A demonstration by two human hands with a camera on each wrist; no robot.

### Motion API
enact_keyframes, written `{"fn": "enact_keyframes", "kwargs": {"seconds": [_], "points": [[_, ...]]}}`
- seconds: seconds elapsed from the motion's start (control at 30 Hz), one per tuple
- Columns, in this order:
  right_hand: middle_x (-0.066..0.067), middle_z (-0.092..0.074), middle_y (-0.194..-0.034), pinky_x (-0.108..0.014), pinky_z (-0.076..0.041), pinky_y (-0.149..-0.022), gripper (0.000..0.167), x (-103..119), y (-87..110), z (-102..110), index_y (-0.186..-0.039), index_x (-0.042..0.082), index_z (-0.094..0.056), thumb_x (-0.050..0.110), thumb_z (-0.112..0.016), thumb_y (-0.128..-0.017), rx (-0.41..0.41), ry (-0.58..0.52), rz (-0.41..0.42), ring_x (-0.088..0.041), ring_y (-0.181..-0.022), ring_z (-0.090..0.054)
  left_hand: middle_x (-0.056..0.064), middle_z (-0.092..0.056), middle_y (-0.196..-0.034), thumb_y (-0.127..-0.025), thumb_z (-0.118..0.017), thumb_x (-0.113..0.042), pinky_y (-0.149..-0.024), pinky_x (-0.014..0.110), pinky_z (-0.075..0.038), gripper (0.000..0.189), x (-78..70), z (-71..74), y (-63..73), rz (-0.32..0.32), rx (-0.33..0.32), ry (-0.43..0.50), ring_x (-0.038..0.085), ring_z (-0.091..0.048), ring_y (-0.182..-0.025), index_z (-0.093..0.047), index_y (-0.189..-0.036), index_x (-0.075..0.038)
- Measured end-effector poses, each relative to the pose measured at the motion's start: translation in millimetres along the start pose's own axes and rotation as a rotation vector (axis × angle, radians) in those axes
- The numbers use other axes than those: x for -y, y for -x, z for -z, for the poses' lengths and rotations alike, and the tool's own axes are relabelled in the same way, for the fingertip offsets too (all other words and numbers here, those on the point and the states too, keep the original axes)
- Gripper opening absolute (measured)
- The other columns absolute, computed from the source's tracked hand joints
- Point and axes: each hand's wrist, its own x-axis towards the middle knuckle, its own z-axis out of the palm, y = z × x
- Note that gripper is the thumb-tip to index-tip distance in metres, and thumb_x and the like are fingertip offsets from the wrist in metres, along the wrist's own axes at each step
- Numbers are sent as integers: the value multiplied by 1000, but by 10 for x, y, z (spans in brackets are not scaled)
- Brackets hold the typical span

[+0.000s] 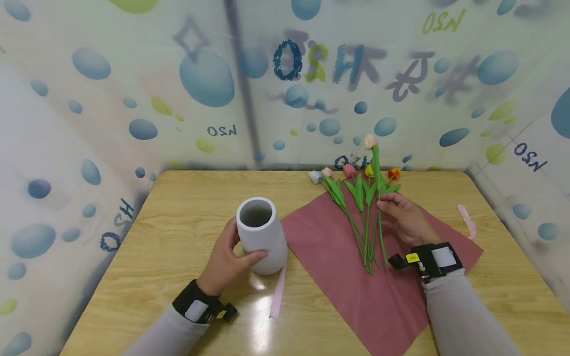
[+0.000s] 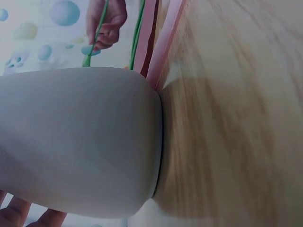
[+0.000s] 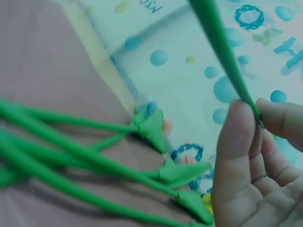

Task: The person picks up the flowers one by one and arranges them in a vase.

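My left hand grips a white vase round its side, thumb across the front. The vase stands upright on the table with its open mouth up; the left wrist view shows its base at the wood. My right hand pinches the green stem of a pale pink tulip between thumb and fingers, its bloom pointing up and away. In the right wrist view the stem runs up from the fingertips. Below lie several other artificial tulips with blue, pink, yellow and orange blooms.
Dark pink wrapping paper lies under the tulips on the wooden table. One pink ribbon lies by the vase's base, another pink ribbon at the right. A patterned curtain stands behind the table's far edge.
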Motion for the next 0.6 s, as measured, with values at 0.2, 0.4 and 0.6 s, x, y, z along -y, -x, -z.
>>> {"fn": "enact_keyframes", "kwargs": {"seconds": [0.2, 0.4, 0.6], "points": [[0, -71, -103, -23, -61, -76, 20, -21, 10, -30, -116, 8, -62, 0, -45, -109, 102, -255, 47, -8, -90, -73, 0, -57, -145, -80, -88, -6, -110, 61, -42, 88, 16, 29, -11, 8, 16, -8, 14, -58, -129, -43, -153, -28], [-5, -72, -105, -25, -61, -80, 22, -17, 2, -40, -118, 6, -59, -1, -41, -109, 164, -368, 68, -12, -93, -75, 0, -57, -145, -80, -88, -5, -110, 60, -43, 89, 36, 20, -6, 12, 7, 0, 14, -59, -127, -44, -153, -28], [-5, -71, -105, -25, -61, -80, 25, -27, -1, -62, -118, 8, -59, -1, -37, -110, 191, -421, 79, -14, -94, -74, -1, -56, -146, -81, -87, -5, -110, 54, -44, 89, 71, -21, -13, 5, 2, 6, 15, -59, -127, -42, -154, -27]]}}
